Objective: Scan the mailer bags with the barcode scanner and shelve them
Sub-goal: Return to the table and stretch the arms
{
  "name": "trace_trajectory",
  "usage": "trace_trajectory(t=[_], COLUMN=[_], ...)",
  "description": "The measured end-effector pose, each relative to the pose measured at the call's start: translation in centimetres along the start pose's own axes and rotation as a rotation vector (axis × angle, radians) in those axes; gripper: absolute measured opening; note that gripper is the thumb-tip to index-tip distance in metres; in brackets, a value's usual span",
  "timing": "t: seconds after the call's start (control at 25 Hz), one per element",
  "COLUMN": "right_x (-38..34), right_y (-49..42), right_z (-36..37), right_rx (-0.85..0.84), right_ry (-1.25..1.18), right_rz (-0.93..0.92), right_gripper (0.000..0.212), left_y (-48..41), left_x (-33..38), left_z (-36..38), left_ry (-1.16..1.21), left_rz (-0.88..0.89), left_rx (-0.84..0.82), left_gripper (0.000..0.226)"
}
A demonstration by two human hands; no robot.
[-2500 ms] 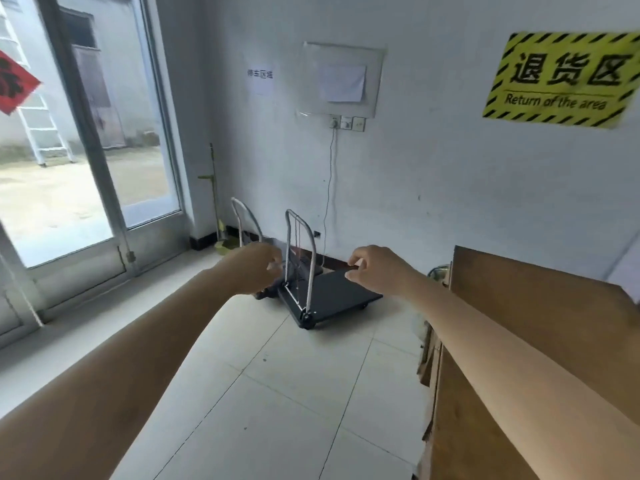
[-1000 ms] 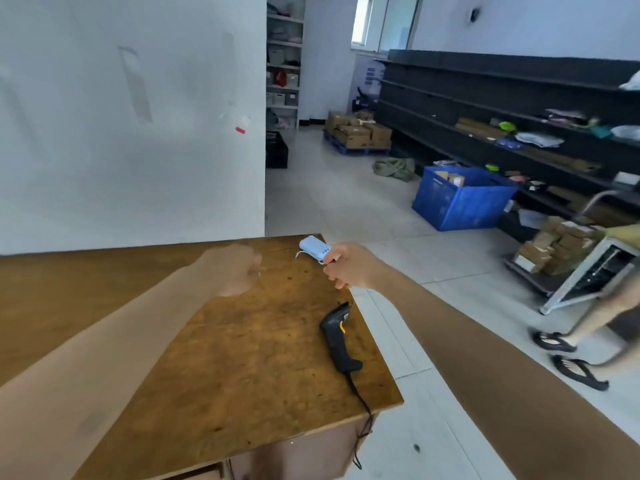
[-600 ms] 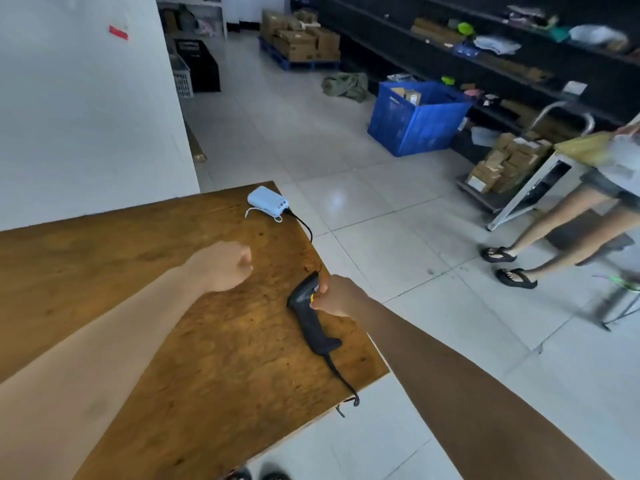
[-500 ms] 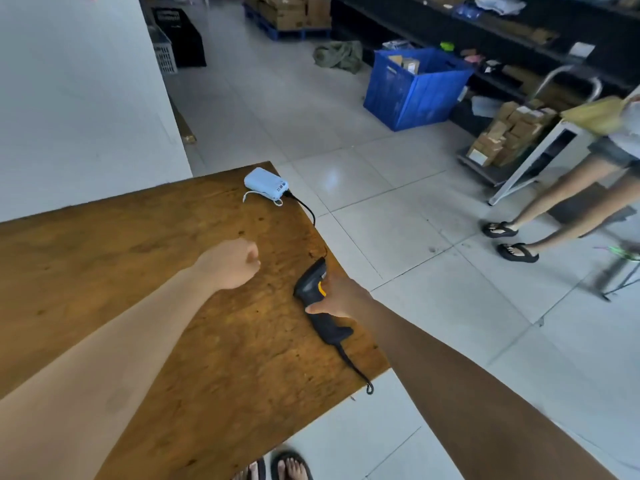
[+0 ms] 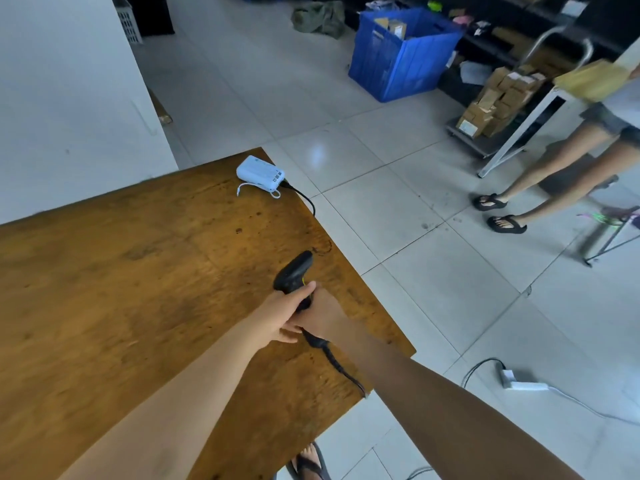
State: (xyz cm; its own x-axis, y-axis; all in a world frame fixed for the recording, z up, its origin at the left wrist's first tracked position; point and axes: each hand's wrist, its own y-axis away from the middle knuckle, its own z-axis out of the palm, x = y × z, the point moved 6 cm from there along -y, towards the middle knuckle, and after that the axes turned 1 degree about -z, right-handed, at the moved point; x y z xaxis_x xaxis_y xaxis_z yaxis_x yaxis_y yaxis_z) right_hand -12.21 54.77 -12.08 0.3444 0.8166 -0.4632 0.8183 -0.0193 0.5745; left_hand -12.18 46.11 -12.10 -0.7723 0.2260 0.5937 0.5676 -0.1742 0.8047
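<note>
Both hands closed around the black barcode scanner (image 5: pixel 293 274) on the wooden table (image 5: pixel 121 271): left hand (image 5: pixel 277 315) over its handle, right hand (image 5: pixel 322 315) beside. No mailer bags were visible; the shelves (image 5: pixel 512 36) stood at two o'clock, so scanning had not begun
</note>
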Motion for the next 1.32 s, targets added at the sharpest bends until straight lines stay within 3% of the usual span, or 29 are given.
trace_trajectory(t=[0.08, 0.16, 0.32, 0.48, 0.56, 0.64, 0.76, 0.84, 0.92, 1.0, 1.12, 1.24, 1.32], right_x=[-0.2, 0.8, 2.8, 10.0, 14.1, 18.0, 21.3, 19.6, 15.2, 9.2, 2.4, -1.4, -3.4], right_y=[1.7, 4.0, 7.3, 6.9, 6.8, 7.3, 7.4, 7.1, 6.6, 6.8, 5.9, 3.5, 3.8], right_z=[-0.6, -1.7, -3.4, -6.3, -8.1, -11.2, -15.6, -19.2, -22.1, -22.7, -19.4, -14.1, -10.8], right_rx=[0.092, 0.24, 0.5, 0.667, 0.723, 0.796, 0.85, 0.991, 1.155, 1.198, 1.029, 0.741, 0.644], right_ry=[-0.125, -0.244, 0.147, 0.108, 0.097, -0.064, -0.333, -0.48, -0.628, -0.647, -0.403, -0.152, -0.006], right_rz=[0.01, 0.012, -0.108, 0.214, 0.364, 0.547, 0.676, 0.538, 0.19, -0.141, -0.445, -0.588, -0.751], right_gripper=[0.067, 0.085, 0.088, 0.075, 0.057, 0.041, 0.067, 0.069, 0.059, 0.041, 0.017, 0.021, 0.023], left_y=[-0.2, -0.4, 1.0, 1.1, 1.2, 1.8, 2.1, 2.1, 1.8, 1.1, -0.6, -2.3, -2.7], left_x=[0.3, 0.9, 4.6, 8.5, 9.8, 10.7, 11.3, 10.7, 9.4, 7.5, 4.9, 3.4, 2.8], left_z=[1.3, 1.9, 4.7, 3.8, 1.7, -0.8, -5.0, -7.0, -8.5, -9.2, -8.4, -8.8, -9.5], left_ry=[0.236, 0.327, 0.154, 0.382, 0.51, 0.626, 0.707, 0.697, 0.644, 0.576, 0.516, 0.49, 0.432], left_rz=[-0.019, 0.024, 0.23, 0.295, 0.282, 0.293, 0.339, 0.348, 0.322, 0.29, 0.207, 0.174, 0.171], left_rx=[0.02, 0.073, -0.06, -0.033, 0.005, 0.059, 0.138, 0.189, 0.256, 0.303, 0.271, 0.301, 0.381], left_gripper=[0.053, 0.052, 0.045, 0.046, 0.044, 0.037, 0.032, 0.023, 0.02, 0.024, 0.034, 0.04, 0.049])
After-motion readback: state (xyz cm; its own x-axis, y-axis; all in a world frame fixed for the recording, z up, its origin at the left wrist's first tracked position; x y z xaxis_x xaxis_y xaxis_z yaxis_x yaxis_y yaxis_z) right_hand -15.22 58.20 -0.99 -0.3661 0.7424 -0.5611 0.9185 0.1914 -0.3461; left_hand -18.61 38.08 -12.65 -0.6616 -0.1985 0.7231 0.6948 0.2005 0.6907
